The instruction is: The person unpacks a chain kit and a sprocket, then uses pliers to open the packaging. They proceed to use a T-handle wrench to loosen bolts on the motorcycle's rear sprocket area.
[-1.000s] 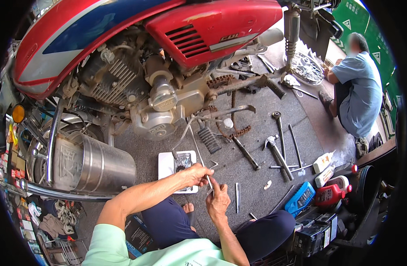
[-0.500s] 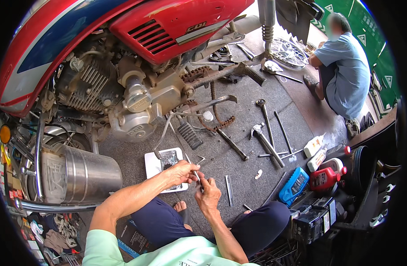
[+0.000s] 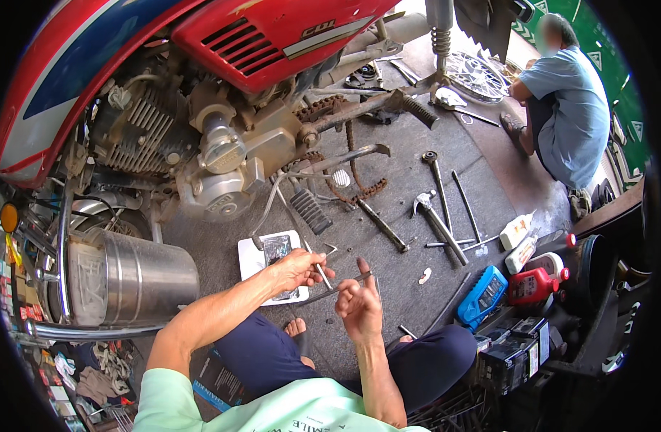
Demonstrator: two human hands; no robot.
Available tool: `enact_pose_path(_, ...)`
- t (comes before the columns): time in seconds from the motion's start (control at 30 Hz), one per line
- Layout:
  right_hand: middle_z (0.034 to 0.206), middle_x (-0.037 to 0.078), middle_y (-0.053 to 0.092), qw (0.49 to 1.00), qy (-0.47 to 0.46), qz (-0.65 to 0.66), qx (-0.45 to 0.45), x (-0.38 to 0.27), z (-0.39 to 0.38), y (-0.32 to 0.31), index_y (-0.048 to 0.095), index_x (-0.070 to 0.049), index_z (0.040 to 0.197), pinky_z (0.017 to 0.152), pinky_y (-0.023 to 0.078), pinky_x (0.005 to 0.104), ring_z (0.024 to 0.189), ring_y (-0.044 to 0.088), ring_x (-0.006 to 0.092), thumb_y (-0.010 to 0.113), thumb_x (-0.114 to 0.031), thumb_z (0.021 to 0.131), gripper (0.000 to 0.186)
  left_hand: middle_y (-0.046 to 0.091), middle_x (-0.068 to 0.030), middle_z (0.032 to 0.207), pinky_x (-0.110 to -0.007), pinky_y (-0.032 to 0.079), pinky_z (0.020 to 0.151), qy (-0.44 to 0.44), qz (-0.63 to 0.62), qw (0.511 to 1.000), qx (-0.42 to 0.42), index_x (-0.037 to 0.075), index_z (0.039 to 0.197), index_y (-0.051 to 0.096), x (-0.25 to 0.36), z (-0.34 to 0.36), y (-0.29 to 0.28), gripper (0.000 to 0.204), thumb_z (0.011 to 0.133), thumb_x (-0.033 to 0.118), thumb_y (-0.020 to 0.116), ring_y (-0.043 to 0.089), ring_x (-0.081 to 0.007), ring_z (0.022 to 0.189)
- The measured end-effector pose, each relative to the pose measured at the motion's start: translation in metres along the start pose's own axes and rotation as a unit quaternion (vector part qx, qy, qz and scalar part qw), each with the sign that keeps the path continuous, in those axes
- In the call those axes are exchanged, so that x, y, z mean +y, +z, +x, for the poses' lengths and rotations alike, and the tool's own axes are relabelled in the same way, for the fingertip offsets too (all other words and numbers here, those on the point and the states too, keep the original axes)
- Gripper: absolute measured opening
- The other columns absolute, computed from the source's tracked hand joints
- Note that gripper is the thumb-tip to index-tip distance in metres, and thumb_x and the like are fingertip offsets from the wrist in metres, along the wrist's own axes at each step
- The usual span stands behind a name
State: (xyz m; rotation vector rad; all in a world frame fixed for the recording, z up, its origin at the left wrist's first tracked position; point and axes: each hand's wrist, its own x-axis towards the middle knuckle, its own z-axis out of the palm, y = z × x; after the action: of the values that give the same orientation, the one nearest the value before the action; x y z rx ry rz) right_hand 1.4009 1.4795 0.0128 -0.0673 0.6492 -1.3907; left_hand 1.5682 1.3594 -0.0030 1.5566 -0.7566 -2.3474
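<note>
A thin metal rod (image 3: 322,276) is pinched in the fingers of my left hand (image 3: 299,269), which is closed above a white tray (image 3: 296,243). A small bent metal piece (image 3: 334,250) shows just beyond these fingers; whether it belongs to the rod I cannot tell. My right hand (image 3: 361,314) faces palm up, closed on a narrow dark flat strip (image 3: 314,297), with its blackened index finger stretched out. The strip slants leftward, its far end close below the rod. In the tray lies a dark rectangular thing (image 3: 276,248).
A red motorcycle (image 3: 265,43) with its engine fills the upper left, above a metal drum (image 3: 150,277). On the floor lie a hammer (image 3: 440,227), a ratchet wrench (image 3: 436,183) and several bars. Bottles (image 3: 481,297) stand at right; a person (image 3: 571,108) crouches at far right.
My hands have come apart. The right hand has turned palm up and raised its index finger, with the dark strip now showing. The left hand still grips the rod.
</note>
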Motion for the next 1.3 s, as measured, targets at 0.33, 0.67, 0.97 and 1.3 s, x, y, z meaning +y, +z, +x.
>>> enact_pose_path(0.33,0.075,0.009,0.067,0.952,0.191,-0.234,0.049,0.053,0.005,-0.032,0.032,-0.001,0.142,0.04,0.037,0.0207,0.044,0.046,0.0067,0.05,-0.002,0.081,0.064,0.067,-0.0184,0.092,-0.023,0.039,0.047,0.052,-0.053,0.997,0.009,0.005,0.088,0.057,0.015,-0.004,0.014,0.019,0.097,0.021,0.052,0.055,-0.0134,0.062)
enact_pose_path(0.67,0.06,0.006,0.049,0.989,0.107,-0.081,-0.062,0.006,-0.019,-0.02,0.02,-0.02,0.149,0.037,0.026,0.0221,0.038,0.03,0.008,0.048,-0.013,0.084,0.071,0.067,-0.0166,0.083,-0.02,0.036,0.036,0.036,-0.056,0.997,0.046,0.004,0.088,0.055,0.013,-0.001,0.005,0.017,0.095,0.02,0.053,0.053,-0.0108,0.048)
enact_pose_path(0.97,0.076,0.01,0.067,0.958,0.177,-0.198,-0.111,0.018,-0.006,-0.01,0.062,0.004,0.114,0.045,0.04,0.0228,0.051,0.054,0.0103,0.056,-0.021,0.091,0.034,0.066,-0.0174,0.086,-0.021,0.035,0.039,0.023,-0.057,0.995,0.077,0.005,0.089,0.054,0.011,-0.004,-0.005,0.019,0.097,0.021,0.049,0.047,-0.0105,0.049)
enact_pose_path(1.3,0.074,0.007,0.065,0.97,0.241,0.012,-0.012,0.04,-0.005,-0.021,0.061,-0.004,0.086,0.041,0.034,0.0216,0.055,0.054,0.0103,0.066,-0.025,0.088,0.022,0.067,-0.0197,0.085,-0.021,0.037,0.038,0.04,-0.085,0.995,0.045,0.002,0.091,0.05,0.011,0.001,-0.008,0.021,0.099,0.021,0.046,0.054,-0.0104,0.05)
